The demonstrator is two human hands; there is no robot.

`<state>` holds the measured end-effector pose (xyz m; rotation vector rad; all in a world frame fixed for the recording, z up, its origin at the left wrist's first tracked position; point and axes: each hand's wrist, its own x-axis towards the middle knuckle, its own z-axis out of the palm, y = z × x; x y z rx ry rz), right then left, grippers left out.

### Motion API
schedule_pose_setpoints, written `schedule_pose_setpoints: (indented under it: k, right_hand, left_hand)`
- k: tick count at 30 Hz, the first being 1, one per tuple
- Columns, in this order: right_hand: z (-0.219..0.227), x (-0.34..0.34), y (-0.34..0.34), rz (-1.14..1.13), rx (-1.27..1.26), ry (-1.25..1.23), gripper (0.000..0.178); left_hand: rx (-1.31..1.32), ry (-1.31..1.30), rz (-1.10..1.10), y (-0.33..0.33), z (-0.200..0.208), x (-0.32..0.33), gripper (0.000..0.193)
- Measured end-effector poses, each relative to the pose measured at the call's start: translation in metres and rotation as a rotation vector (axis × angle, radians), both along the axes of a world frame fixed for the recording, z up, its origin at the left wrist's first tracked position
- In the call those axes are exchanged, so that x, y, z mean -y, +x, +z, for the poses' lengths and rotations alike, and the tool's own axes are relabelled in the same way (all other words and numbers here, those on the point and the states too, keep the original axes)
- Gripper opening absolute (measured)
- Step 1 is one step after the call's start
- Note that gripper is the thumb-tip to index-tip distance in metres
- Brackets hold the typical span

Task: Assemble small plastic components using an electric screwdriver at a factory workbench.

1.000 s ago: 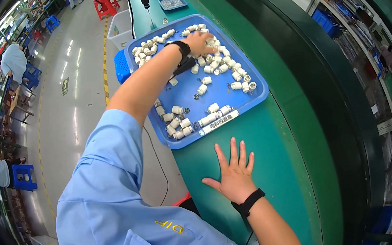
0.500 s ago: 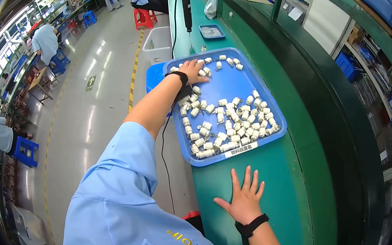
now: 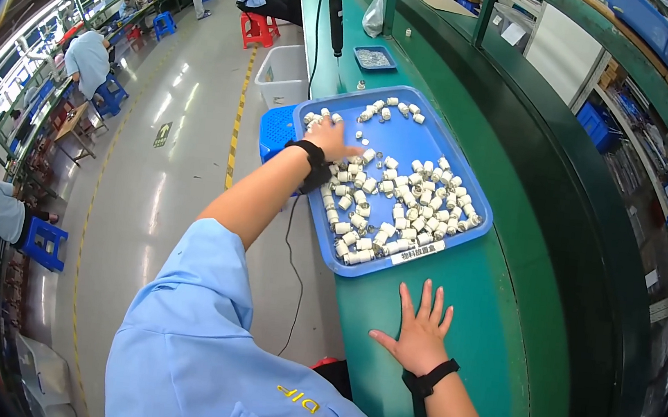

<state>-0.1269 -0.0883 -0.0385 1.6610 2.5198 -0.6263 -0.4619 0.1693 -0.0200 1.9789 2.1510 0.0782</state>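
A blue tray (image 3: 419, 128) on the bench holds many small white cylindrical parts (image 3: 425, 206) with metallic ends. They lie thickest along its near and right sides, with a smaller cluster (image 3: 395, 110) by the far edge. Over the tray's left side is my left hand (image 3: 328, 137), palm down, thumb out and fingers apart, touching or just above some parts. What lies beneath its palm is hidden. My right hand (image 3: 420, 338) rests flat on the green bench top, fingers spread, just in front of the tray. Both wrists wear black bands.
Past the tray, a black electric screwdriver (image 3: 337, 26) hangs on a cord above the green bench (image 3: 463, 306). A small blue tray (image 3: 375, 58) and a plastic bag (image 3: 374, 17) lie beyond. Left of the bench stand a blue stool (image 3: 277, 129) and white bin (image 3: 281, 77). Other people sit farther off.
My left hand has drawn nearer along the tray's left side, and parts beside it have shifted toward the near cluster. My right hand stays on the bench. The whole view has shifted slightly.
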Motion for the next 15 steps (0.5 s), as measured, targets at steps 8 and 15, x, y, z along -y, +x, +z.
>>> schedule_pose_setpoints:
  k: [8,15]
  right_hand:
    - [-0.004,-0.001,0.004,-0.01,-0.011,0.023,0.102]
    - [-0.003,-0.003,0.003,0.0,-0.066,0.068,0.099]
  left_hand:
    - [0.071,-0.14,-0.084,0.067,0.003,0.028,0.098]
    - [0.149,0.166,0.125,0.018,0.02,-0.026,0.082]
